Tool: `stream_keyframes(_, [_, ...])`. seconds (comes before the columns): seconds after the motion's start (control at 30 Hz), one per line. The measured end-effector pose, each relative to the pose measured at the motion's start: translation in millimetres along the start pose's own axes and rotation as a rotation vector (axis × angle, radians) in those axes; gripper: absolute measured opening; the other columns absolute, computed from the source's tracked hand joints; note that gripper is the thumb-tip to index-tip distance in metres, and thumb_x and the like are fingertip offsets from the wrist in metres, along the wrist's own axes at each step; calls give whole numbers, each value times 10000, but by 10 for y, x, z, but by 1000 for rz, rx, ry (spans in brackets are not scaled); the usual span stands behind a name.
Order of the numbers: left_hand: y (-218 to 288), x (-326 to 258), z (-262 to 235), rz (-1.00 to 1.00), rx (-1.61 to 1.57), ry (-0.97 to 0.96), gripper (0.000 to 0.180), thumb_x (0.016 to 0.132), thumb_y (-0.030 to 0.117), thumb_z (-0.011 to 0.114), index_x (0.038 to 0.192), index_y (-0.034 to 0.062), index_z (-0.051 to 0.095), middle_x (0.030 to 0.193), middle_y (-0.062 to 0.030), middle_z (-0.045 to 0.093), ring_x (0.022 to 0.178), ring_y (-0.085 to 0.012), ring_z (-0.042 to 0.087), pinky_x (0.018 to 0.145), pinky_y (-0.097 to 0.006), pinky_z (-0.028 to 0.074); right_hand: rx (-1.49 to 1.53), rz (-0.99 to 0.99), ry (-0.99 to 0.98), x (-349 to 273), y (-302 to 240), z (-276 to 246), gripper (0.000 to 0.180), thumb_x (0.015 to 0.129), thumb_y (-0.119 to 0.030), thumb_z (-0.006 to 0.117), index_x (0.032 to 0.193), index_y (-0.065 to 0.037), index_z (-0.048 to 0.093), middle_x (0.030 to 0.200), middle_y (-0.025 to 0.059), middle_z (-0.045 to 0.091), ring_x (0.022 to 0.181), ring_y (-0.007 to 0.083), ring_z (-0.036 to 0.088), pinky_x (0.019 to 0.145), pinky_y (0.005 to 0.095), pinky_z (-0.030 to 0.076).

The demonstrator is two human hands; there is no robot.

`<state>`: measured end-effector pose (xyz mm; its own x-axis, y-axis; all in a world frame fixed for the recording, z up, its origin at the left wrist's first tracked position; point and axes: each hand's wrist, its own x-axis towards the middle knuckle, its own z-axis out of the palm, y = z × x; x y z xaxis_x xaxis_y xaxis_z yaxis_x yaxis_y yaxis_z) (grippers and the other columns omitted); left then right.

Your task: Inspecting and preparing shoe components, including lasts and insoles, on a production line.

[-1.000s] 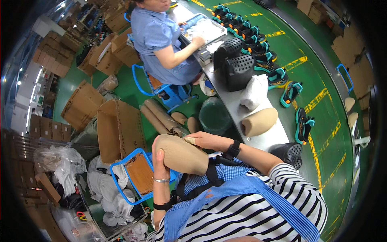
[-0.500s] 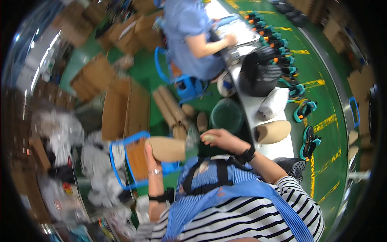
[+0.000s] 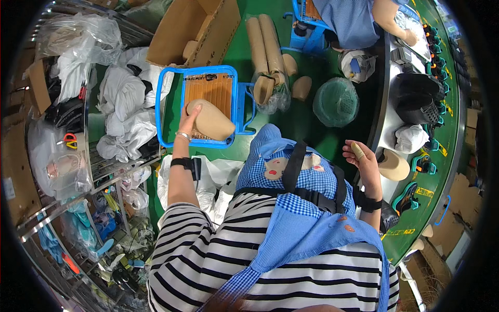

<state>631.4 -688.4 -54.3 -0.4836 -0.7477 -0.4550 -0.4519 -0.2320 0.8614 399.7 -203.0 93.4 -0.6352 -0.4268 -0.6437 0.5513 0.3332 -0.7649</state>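
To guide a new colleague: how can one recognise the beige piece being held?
Find the blue-framed chair, left of centre. Its brown seat is partly hidden by the rounded beige piece, gripped in the left hand. Similar pieces lie on the floor and table; only this one is held.

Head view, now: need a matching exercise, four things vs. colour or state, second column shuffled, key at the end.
Things:
1. Left hand
2. Right hand
3. Chair
4. Bin

Colour or state:
A. Blue-framed
B. Open, holding nothing
C. Round, greenish
D. Gripping a tan form

Pairs: 1-D, 2-B, 3-A, 4-C
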Motion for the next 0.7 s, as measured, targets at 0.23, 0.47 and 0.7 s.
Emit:
stream_keyframes(0.23, [-482, 622, -398, -211, 533, 17, 866, 748, 380, 658, 1446, 152, 199, 1436, -259, 234, 1321, -402, 229, 1091, -416, 229, -47, 13, 60, 12, 104, 346, 318, 950, -259, 489, 1128, -11, 579, 954, 52, 628, 843, 114, 592, 762, 240, 457])
stream_keyframes(0.47, [-631, 537, -18, -83, 85, -166, 588, 723, -46, 547, 1283, 51, 392, 1132, -163, 548, 962, -266, 595, 831, -414, 518, -34, 37, 205, -123, 376, 307, 285, 928, -227, 515, 1085, -7, 605, 910, 56, 651, 824, 117, 605, 746, 254, 480])
stream_keyframes(0.7, [-870, 1190, -251, -165, 1049, 123, 802, 737, 170, 618, 1428, 160, 213, 1353, -225, 360, 1215, -358, 414, 1018, -426, 354, -162, -5, 369, -482, 453, 240, 293, 911, -256, 518, 1043, -13, 616, 881, 94, 662, 772, 160, 630, 719, 286, 494])
